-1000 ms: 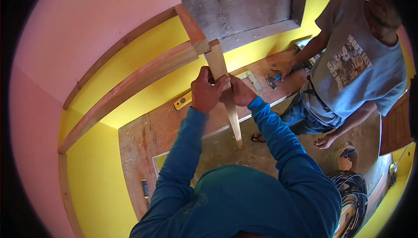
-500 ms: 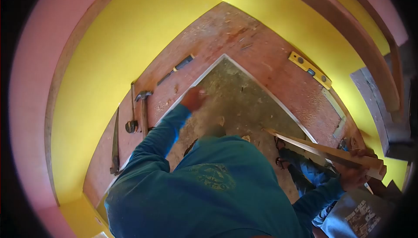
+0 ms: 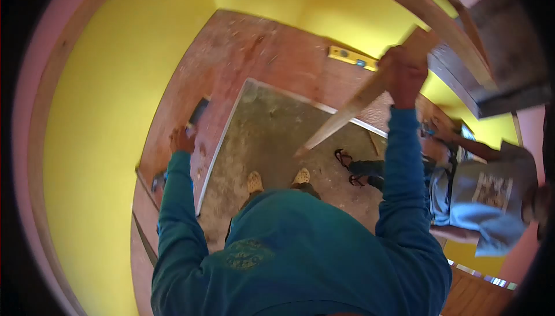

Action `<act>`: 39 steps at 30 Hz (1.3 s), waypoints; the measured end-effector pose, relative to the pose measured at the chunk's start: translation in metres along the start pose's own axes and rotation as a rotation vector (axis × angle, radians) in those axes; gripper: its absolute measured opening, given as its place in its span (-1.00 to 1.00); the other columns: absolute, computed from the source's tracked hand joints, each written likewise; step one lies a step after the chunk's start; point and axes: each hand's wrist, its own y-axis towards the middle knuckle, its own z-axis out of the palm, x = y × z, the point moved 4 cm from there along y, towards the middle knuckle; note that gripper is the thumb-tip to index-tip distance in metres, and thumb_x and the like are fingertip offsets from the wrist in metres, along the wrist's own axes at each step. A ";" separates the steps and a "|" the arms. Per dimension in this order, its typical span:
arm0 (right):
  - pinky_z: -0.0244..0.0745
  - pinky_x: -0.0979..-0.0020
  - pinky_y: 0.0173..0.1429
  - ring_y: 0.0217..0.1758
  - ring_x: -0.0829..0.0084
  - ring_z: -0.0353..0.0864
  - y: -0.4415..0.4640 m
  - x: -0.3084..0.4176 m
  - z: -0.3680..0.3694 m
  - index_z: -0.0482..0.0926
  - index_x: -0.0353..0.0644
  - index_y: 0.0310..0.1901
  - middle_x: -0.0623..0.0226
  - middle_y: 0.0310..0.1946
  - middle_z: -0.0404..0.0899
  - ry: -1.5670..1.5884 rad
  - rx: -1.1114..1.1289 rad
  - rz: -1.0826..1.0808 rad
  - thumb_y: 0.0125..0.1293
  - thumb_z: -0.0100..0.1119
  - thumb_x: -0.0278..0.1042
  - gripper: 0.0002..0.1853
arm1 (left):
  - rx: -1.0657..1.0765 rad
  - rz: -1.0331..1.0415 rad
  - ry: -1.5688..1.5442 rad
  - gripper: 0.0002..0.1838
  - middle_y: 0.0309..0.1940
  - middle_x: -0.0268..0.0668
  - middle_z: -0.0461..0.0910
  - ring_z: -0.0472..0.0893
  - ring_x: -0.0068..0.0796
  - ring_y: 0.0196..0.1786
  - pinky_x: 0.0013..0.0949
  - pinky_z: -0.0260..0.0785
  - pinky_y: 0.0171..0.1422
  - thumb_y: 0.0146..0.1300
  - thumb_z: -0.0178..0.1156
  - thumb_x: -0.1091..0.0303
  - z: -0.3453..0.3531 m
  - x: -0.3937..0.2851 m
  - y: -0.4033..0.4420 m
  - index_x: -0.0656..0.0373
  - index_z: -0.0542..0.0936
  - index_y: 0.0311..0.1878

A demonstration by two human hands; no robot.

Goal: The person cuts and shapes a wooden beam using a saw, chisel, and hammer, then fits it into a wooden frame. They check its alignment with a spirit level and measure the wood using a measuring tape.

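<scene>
Tapered wood held aloft at right, tip pointing near-left.
The right hand [image 3: 404, 76] is clamped round the tapered wood [image 3: 358, 103], its long axis slanting from the broad far-right end down to a narrow tip above the floor [image 3: 272, 131]. The left hand [image 3: 182, 140], well apart, meets a dark tool [image 3: 199, 111] pointing far over the worktop [image 3: 283, 56]; blur hides whether it grips.

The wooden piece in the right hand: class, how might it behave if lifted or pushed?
The wooden piece is probably stiff: gripped near one end, it looks straight along its length. It seems light enough to lift one-handed, as only the right hand holds it. Laid down, it would likely slide rather than roll, having flat-looking sides.
</scene>
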 end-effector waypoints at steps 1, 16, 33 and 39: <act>0.54 0.45 -0.43 -0.48 0.49 0.60 0.006 0.006 0.010 0.50 -0.25 -0.18 0.30 -0.42 0.61 -0.062 0.009 0.095 0.21 0.20 -0.52 -0.84 | 0.043 -0.007 -0.026 -0.54 0.13 -0.04 0.46 0.40 -0.02 0.21 0.00 0.23 0.26 0.23 0.15 0.10 -0.002 -0.005 0.010 0.11 0.45 0.14; 0.50 0.46 -0.49 -0.58 0.52 0.55 0.029 0.025 0.015 0.45 -0.28 -0.25 0.30 -0.59 0.55 0.138 0.003 0.115 0.34 0.09 -0.32 -0.82 | -0.152 0.468 -1.408 -0.61 -0.61 -0.45 0.27 0.26 -0.70 -0.67 -0.58 0.11 -0.62 0.38 0.04 0.13 -0.224 -0.146 -0.036 0.19 0.31 0.11; 0.52 0.45 -0.08 -0.18 0.51 0.58 0.003 0.082 0.012 0.25 -0.20 0.04 0.20 -0.19 0.57 0.348 0.330 0.036 0.20 0.23 -0.56 -0.56 | 0.307 1.094 -2.111 -0.61 -0.66 -0.37 0.36 0.20 -0.64 -0.80 -0.51 0.03 -0.77 0.40 -0.04 -0.08 -0.512 -0.458 -0.086 0.10 0.42 -0.15; 0.49 0.48 -0.10 -0.19 0.53 0.57 -0.015 0.100 0.024 0.26 -0.24 0.10 0.24 -0.27 0.59 0.250 0.232 -0.078 0.18 0.25 -0.55 -0.52 | 0.384 1.101 -2.104 -0.63 -0.66 -0.41 0.30 0.17 -0.65 -0.78 -0.53 -0.01 -0.74 0.43 -0.06 -0.05 -0.488 -0.467 -0.079 0.10 0.40 -0.20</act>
